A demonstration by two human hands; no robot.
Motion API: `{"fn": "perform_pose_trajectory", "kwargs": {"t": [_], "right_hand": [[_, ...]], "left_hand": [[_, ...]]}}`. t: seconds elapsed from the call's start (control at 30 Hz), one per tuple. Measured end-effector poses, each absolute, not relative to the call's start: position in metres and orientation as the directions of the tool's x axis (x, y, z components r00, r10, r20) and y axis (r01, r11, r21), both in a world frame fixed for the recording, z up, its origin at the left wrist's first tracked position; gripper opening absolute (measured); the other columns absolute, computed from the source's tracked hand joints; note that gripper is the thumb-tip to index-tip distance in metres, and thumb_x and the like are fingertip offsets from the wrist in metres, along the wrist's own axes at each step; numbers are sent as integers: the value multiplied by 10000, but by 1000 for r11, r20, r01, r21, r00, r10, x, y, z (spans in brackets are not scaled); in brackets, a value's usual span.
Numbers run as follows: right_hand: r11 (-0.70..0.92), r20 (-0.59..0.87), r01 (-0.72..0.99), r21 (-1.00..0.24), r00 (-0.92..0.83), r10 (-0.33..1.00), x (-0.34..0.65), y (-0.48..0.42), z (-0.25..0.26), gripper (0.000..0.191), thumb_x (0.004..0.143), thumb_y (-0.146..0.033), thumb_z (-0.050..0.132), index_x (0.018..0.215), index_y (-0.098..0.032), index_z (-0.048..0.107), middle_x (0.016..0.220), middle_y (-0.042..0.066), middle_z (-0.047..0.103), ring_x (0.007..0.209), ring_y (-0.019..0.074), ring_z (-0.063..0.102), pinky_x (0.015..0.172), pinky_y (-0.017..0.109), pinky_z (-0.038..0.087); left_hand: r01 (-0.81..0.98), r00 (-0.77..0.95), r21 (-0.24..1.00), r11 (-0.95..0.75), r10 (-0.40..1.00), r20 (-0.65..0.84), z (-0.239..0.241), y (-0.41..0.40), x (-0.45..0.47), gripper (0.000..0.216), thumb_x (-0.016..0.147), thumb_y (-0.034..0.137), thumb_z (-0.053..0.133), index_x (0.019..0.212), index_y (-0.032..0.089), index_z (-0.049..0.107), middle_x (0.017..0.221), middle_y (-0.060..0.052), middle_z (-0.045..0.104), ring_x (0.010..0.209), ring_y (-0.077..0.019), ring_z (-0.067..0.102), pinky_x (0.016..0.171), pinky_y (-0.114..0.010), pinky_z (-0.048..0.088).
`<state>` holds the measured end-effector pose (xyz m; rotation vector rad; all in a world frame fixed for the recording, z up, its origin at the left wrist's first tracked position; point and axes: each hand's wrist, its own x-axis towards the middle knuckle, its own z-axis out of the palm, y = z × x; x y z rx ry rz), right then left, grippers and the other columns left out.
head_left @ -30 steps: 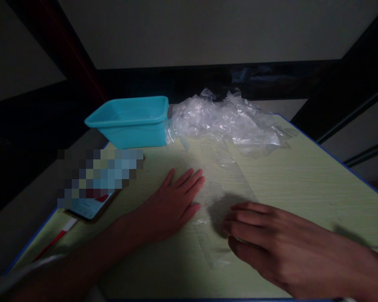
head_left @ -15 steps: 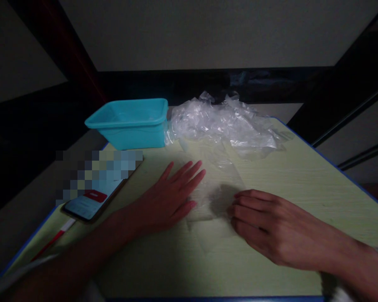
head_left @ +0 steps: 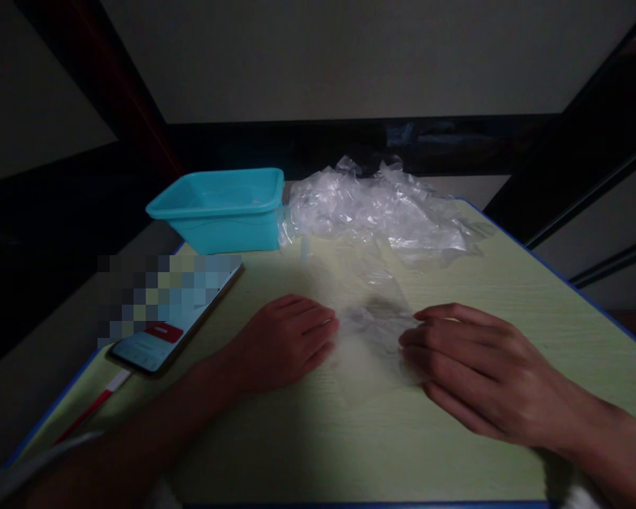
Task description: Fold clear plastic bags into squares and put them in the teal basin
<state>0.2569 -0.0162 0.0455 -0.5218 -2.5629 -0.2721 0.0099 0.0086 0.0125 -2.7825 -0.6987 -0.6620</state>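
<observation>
A thin clear plastic bag lies on the table between my two hands, its middle slightly wrinkled. My left hand is closed, its fingers curled together at the bag's left edge. On the opposite edge, my right hand has its fingers drawn in around the film, with the lower fingertips partly blurred. Both thumbs are mostly hidden. Beyond the bag sits a crumpled heap of clear plastic bags, and the near bag's far end reaches its front.
A turquoise plastic basket stands at the back left, beside the heap. Left of my left hand lies a phone, with a red and white cable at its near end. The pale wooden table has a blue edge.
My left hand has gone from lying spread on the bag to closed fingers at its left edge. My right hand has shifted slightly right, and the film between them has wrinkled.
</observation>
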Motion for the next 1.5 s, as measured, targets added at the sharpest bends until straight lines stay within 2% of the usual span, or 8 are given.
{"fn": "perform_pose_trajectory", "kwargs": {"t": [0.17, 0.37, 0.5, 0.63, 0.83, 1.03, 1.3, 1.5], "right_hand": [[926, 429, 363, 108, -857, 286, 262, -9, 41, 193, 898, -122, 455, 819, -111, 630, 734, 59, 647, 708, 183, 588, 661, 332, 478], [911, 274, 395, 116, -895, 353, 276, 6, 42, 361, 925, -133, 291, 841, -118, 642, 779, 106, 650, 712, 211, 587, 645, 363, 483], [901, 219, 427, 73, -889, 403, 284, 12, 42, 263, 898, -189, 393, 887, -116, 645, 827, 116, 658, 745, 238, 607, 652, 381, 498], [900, 205, 435, 34, -884, 420, 287, 15, 40, 232, 884, -225, 446, 952, -110, 636, 857, 114, 661, 775, 246, 619, 683, 401, 516], [892, 220, 448, -60, -866, 449, 292, 21, 36, 265, 872, -212, 433, 1052, -118, 603, 954, 117, 676, 867, 221, 638, 761, 384, 531], [879, 221, 465, -105, -851, 477, 295, 26, 29, 354, 894, -202, 438, 1220, -89, 516, 1202, 154, 608, 1078, 233, 590, 893, 422, 502], [885, 165, 369, -284, -891, 424, 275, 21, 18, 451, 871, -138, 408, 1312, -40, 402, 1343, 191, 488, 1261, 220, 439, 1009, 430, 416], [866, 171, 343, -363, -889, 424, 275, 22, 17, 496, 815, -96, 422, 1309, -66, 380, 1367, 202, 452, 1292, 230, 395, 1020, 469, 394]], "left_hand": [[492, 779, -78, -867, 398, 484, 11, 11, 10, 297, 942, 145, 373, 827, 118, 645, 815, -65, 694, 709, -173, 626, 680, -301, 495], [464, 796, -63, -884, 385, 467, 9, 15, 7, 319, 948, 154, 363, 834, 105, 657, 810, -72, 694, 713, -187, 630, 673, -318, 496], [456, 797, -45, -889, 386, 466, 10, 18, 5, 315, 946, 154, 373, 834, 101, 663, 812, -71, 700, 710, -187, 635, 679, -316, 494], [449, 781, -20, -893, 382, 494, 10, 20, 4, 308, 939, 153, 381, 837, 104, 667, 814, -73, 707, 705, -182, 638, 667, -309, 490], [468, 747, 93, -879, 450, 490, 10, 19, 3, 281, 917, 148, 397, 862, 113, 670, 837, -71, 716, 727, -175, 652, 670, -301, 493], [469, 752, 113, -876, 462, 470, 13, 19, 4, 323, 911, 162, 360, 846, 112, 673, 823, -83, 716, 720, -186, 654, 665, -316, 502], [430, 818, 133, -893, 448, 361, 10, 18, 4, 260, 905, 166, 412, 1026, 107, 634, 1049, -102, 685, 930, -193, 619, 835, -331, 481], [439, 843, 206, -874, 480, 241, 10, 15, 7, 386, 851, 110, 469, 1231, 70, 516, 1237, -131, 592, 1069, -208, 541, 943, -356, 424]]}}
